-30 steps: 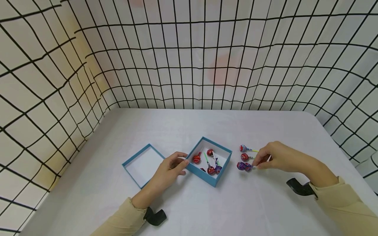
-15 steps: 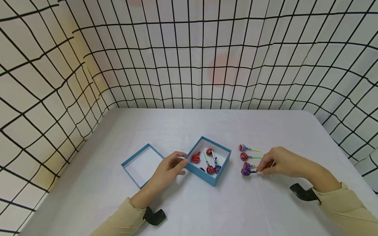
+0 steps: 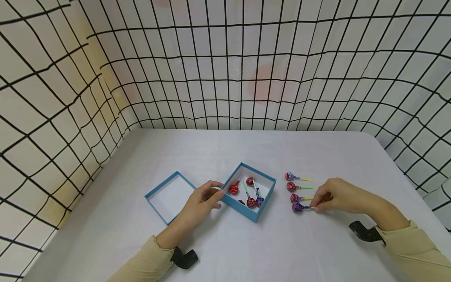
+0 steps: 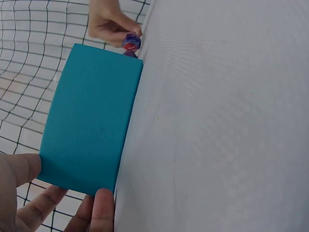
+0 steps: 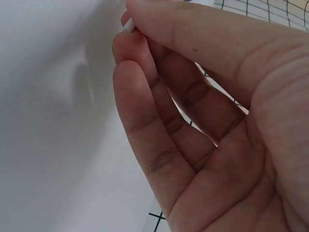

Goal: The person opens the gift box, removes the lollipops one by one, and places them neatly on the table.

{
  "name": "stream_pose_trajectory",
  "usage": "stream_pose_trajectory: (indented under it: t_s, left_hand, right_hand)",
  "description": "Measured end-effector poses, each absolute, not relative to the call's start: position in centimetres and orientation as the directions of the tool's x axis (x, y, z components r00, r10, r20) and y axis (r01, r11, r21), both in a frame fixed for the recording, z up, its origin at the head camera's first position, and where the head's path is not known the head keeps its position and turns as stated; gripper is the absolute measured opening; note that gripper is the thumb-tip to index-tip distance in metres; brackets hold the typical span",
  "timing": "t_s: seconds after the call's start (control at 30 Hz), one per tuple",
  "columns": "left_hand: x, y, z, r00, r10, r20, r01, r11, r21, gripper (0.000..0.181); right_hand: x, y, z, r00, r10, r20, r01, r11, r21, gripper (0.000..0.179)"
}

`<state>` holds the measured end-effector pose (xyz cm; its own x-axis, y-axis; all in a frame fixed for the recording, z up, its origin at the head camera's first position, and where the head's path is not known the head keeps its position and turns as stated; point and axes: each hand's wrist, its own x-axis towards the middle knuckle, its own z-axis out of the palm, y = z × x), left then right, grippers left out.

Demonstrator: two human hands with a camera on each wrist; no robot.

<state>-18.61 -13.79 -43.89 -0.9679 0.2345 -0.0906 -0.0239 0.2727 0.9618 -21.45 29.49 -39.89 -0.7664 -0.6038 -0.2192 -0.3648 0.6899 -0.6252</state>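
My right hand (image 3: 332, 196) pinches the white stick (image 5: 128, 25) of a purple-wrapped lollipop (image 3: 297, 207) low over the table. This lollipop is nearest me in a column with a red-and-blue one (image 3: 294, 198) on a yellow stick, a red one (image 3: 291, 186) on a green stick and another red-and-blue one (image 3: 289, 176). Left of them, an uncovered blue box (image 3: 243, 209) with a white inside contains several lollipops (image 3: 251, 202), red and purple. My left hand (image 3: 201, 201) holds that box at its left corner, thumb and fingers on its outer walls.
A shallow blue-rimmed lid (image 3: 160, 190), white inside, lies left of the box, partly behind my left hand. White cloth covers the table (image 3: 253, 250). Black netting (image 3: 225, 58) over white walls encloses the back and sides.
My right hand has drawn the purple lollipop toward me and slightly right, from overlapping the yellow-stick one to just in front of it. My left hand and the box stay put.
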Motion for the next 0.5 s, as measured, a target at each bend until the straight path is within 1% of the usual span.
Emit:
stream_pose_trajectory:
  t_s: [0.5]
  left_hand:
    - [-18.57, -13.68, -43.85, -0.970, 0.215, -0.116, -0.056, 0.268, 0.962, 0.031]
  right_hand:
    - [-21.58, 29.61, -40.46, -0.774, -0.593, -0.222, -0.350, 0.693, -0.630, 0.005]
